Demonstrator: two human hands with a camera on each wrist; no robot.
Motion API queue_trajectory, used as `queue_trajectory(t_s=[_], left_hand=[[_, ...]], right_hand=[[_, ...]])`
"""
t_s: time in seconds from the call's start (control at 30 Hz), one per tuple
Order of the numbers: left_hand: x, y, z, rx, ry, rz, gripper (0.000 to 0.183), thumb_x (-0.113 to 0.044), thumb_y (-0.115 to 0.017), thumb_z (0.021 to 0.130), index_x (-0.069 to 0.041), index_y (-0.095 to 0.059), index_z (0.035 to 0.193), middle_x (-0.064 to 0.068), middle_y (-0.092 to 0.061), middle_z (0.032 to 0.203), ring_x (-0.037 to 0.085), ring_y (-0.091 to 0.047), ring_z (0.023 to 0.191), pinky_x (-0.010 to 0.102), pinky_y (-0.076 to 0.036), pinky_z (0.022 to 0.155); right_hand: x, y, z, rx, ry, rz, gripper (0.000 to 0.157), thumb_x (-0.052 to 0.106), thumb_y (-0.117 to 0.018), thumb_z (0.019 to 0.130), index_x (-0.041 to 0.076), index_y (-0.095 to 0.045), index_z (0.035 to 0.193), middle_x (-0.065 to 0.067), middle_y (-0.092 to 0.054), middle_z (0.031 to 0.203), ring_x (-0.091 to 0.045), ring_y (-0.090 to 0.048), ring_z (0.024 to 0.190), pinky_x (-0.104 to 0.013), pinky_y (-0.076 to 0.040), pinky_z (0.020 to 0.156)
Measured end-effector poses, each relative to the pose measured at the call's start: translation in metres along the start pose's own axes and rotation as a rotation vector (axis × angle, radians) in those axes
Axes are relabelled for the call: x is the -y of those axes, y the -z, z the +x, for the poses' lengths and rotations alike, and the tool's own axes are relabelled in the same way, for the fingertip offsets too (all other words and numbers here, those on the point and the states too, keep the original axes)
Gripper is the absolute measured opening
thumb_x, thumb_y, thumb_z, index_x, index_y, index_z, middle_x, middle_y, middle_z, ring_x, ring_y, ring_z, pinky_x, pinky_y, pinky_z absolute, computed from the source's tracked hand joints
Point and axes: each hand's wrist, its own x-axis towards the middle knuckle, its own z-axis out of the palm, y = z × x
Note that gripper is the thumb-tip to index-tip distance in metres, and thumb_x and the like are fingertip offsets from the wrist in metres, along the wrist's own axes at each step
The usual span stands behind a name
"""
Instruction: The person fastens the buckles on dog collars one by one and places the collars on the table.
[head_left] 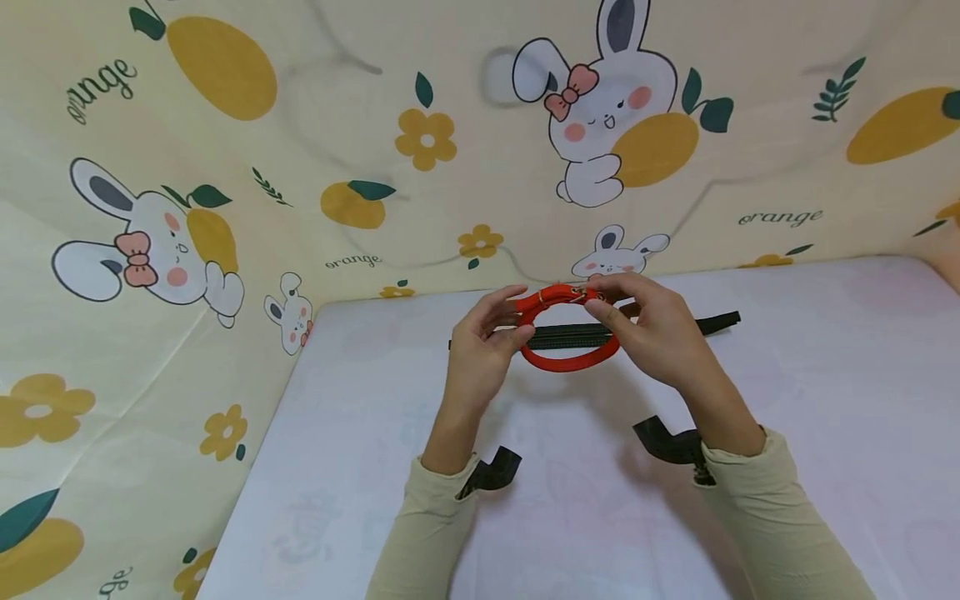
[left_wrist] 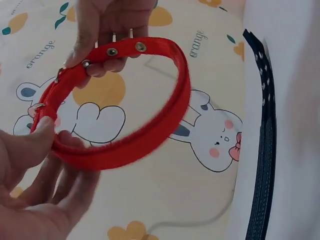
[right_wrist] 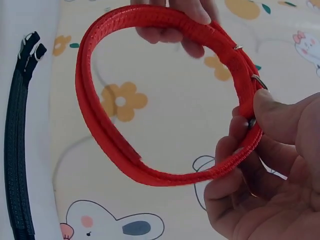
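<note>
A red collar [head_left: 570, 364], closed into a loop, is held up above the table between both hands. My left hand [head_left: 480, 354] pinches its left side between thumb and fingers. At the buckle and eyelets, my right hand [head_left: 656, 329] grips the band with thumb and fingertips. In the left wrist view the collar [left_wrist: 120, 157] shows metal eyelets near the right hand's fingers. A metal ring and a narrow metal loop sit on the collar [right_wrist: 82, 85] in the right wrist view, near the right thumb. The fingers partly hide the buckle.
Behind the collar, black straps [head_left: 570, 336] lie across the white table [head_left: 555, 517]; metal eyelets show on the strap end [left_wrist: 262, 80], metal rings on the other end [right_wrist: 30, 52]. A patterned cloth [head_left: 465, 192] hangs along the back and left.
</note>
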Motion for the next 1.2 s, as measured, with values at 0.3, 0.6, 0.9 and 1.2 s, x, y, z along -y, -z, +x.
queue_trajectory(t_s=[0.3, 0.6, 0.9, 1.2], left_hand=[[-0.001, 0.0, -0.002, -0.071, -0.051, -0.089, 0.032, 0.007, -0.07, 0.086, 0.0, -0.071, 0.116, 0.023, -0.071, 0.106, 0.017, -0.072, 0.078, 0.034, -0.061, 0.078], [-0.003, 0.009, 0.001, -0.099, 0.062, -0.216, 0.035, 0.005, -0.067, 0.089, -0.002, -0.069, 0.123, 0.021, -0.07, 0.112, 0.019, -0.073, 0.081, 0.035, -0.061, 0.077], [-0.007, 0.014, 0.0, 0.005, 0.11, -0.153, 0.035, 0.003, -0.07, 0.087, -0.002, -0.069, 0.122, 0.021, -0.071, 0.111, 0.013, -0.072, 0.074, 0.032, -0.061, 0.082], [-0.004, 0.021, 0.002, -0.018, 0.126, -0.257, 0.035, 0.006, -0.064, 0.091, 0.002, -0.066, 0.126, 0.012, -0.07, 0.105, 0.014, -0.073, 0.075, 0.031, -0.061, 0.077]], right_hand=[[0.001, 0.003, 0.001, 0.046, -0.035, -0.029, 0.031, 0.032, -0.064, 0.097, 0.016, -0.069, 0.123, -0.006, -0.068, 0.121, -0.02, -0.055, 0.093, -0.027, -0.048, 0.071], [-0.022, 0.034, -0.003, 0.314, 0.174, 0.019, 0.079, 0.01, -0.074, 0.089, 0.035, -0.035, 0.153, 0.008, -0.041, 0.156, -0.012, -0.054, 0.124, -0.017, -0.051, 0.09], [-0.031, 0.029, 0.002, 0.34, 0.371, -0.02, 0.094, 0.014, -0.087, 0.073, 0.027, -0.04, 0.153, 0.003, -0.045, 0.155, -0.001, -0.044, 0.136, -0.013, -0.043, 0.102], [-0.03, 0.029, 0.0, 0.38, 0.359, -0.033, 0.107, 0.015, -0.091, 0.066, 0.028, -0.034, 0.155, 0.0, -0.037, 0.16, -0.017, -0.028, 0.15, -0.014, -0.045, 0.101]])
